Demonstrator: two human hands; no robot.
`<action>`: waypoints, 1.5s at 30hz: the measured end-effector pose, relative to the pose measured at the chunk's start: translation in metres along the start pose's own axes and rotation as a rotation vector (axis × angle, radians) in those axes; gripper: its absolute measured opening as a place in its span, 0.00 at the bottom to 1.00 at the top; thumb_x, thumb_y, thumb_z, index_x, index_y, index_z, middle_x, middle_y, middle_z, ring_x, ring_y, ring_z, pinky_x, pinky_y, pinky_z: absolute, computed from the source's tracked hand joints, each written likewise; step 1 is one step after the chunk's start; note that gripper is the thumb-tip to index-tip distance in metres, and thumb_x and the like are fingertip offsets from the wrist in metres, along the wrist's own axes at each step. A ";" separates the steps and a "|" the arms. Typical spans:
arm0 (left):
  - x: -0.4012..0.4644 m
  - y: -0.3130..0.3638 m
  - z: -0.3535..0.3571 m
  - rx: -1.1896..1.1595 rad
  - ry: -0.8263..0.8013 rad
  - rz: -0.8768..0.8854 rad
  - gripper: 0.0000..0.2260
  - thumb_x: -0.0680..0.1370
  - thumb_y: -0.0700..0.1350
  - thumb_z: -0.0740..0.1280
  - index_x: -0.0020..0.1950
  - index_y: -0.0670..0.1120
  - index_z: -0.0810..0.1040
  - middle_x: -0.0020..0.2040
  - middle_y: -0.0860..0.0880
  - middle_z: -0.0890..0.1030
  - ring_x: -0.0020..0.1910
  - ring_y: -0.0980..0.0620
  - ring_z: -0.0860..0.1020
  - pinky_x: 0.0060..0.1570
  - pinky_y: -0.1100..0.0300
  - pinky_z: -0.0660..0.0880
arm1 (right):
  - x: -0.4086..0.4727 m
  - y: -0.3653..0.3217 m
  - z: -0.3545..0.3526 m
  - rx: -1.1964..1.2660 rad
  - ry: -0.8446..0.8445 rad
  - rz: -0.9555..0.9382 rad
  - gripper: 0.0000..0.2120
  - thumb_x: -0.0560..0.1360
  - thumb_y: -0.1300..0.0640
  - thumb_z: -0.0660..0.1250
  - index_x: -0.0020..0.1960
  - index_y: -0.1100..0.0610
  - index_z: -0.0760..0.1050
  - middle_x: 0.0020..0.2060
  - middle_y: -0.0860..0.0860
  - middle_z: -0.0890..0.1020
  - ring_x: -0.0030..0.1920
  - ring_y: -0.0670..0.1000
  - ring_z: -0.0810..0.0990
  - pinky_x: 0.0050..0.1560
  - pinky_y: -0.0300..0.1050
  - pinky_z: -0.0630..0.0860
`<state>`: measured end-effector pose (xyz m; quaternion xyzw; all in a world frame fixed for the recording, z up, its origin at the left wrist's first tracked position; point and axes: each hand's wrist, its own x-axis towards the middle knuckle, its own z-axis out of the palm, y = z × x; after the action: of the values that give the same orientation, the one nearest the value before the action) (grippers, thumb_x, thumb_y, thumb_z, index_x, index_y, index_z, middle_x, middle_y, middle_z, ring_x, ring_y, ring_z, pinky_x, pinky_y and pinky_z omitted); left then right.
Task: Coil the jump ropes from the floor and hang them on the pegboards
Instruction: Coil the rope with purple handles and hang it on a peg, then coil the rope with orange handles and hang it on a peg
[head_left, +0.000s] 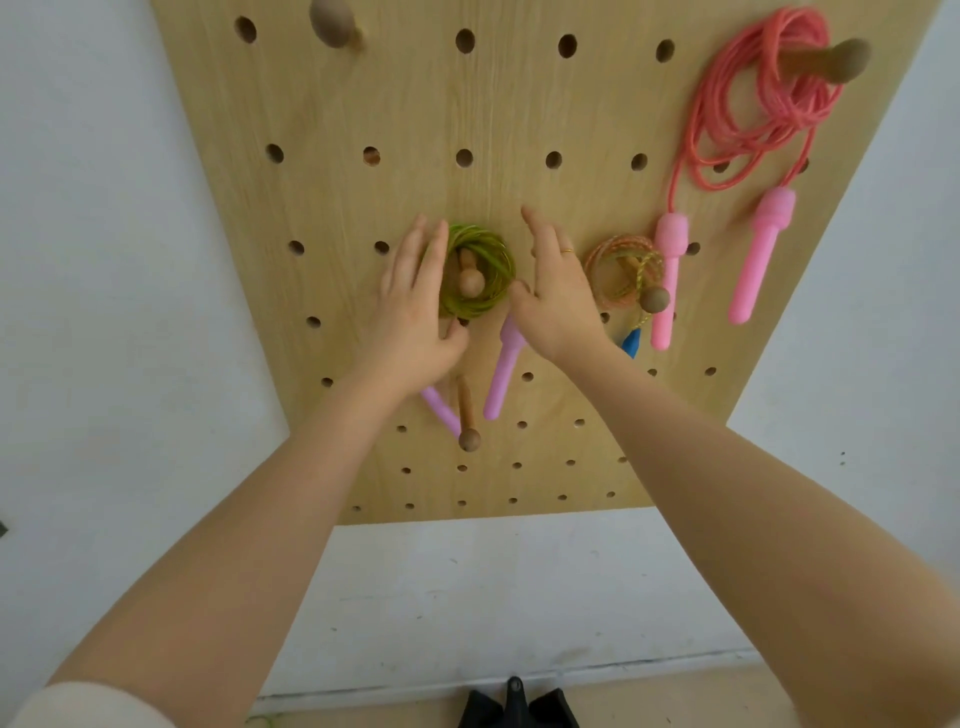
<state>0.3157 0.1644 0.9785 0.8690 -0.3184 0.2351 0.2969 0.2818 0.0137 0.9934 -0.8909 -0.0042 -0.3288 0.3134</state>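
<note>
A coiled green jump rope (480, 244) hangs round a wooden peg (470, 278) in the middle of the wooden pegboard (415, 114). Its two lilac handles (503, 371) dangle below the coil. My left hand (415, 306) lies against the coil's left side with straight fingers. My right hand (558, 291) is just right of the coil, fingers straight, thumb near the coil's lower right edge. Neither hand grips anything.
A multicoloured rope coil (618, 275) with a blue handle (631, 343) hangs on a peg to the right. A pink rope (748, 114) with pink handles hangs from the upper right peg (831, 60). Bare pegs stick out at top left (332, 23) and bottom centre (467, 415). White wall surrounds the board.
</note>
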 end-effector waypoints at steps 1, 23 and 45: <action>-0.008 0.003 -0.002 -0.020 0.014 0.008 0.36 0.73 0.40 0.65 0.77 0.47 0.49 0.78 0.47 0.48 0.76 0.45 0.48 0.73 0.47 0.51 | -0.007 0.002 -0.005 0.012 0.026 0.004 0.29 0.74 0.65 0.57 0.73 0.56 0.58 0.71 0.54 0.63 0.67 0.53 0.67 0.61 0.47 0.68; -0.305 0.095 0.212 -0.349 -0.606 -0.695 0.17 0.79 0.41 0.59 0.69 0.46 0.68 0.62 0.52 0.73 0.52 0.53 0.73 0.50 0.63 0.67 | -0.330 0.196 -0.026 -0.129 -0.877 0.305 0.18 0.78 0.63 0.55 0.67 0.58 0.68 0.62 0.53 0.75 0.60 0.54 0.74 0.59 0.45 0.71; -0.771 -0.086 0.654 -0.222 -1.147 -0.952 0.15 0.79 0.42 0.59 0.66 0.43 0.71 0.63 0.47 0.75 0.59 0.48 0.74 0.54 0.65 0.65 | -0.901 0.533 0.300 -0.389 -1.544 0.744 0.20 0.76 0.62 0.60 0.67 0.55 0.65 0.61 0.54 0.70 0.61 0.56 0.70 0.53 0.47 0.71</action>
<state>-0.0107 0.1016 0.0196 0.8639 -0.0347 -0.4415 0.2400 -0.1354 -0.0668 -0.0089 -0.8456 0.1319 0.4942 0.1528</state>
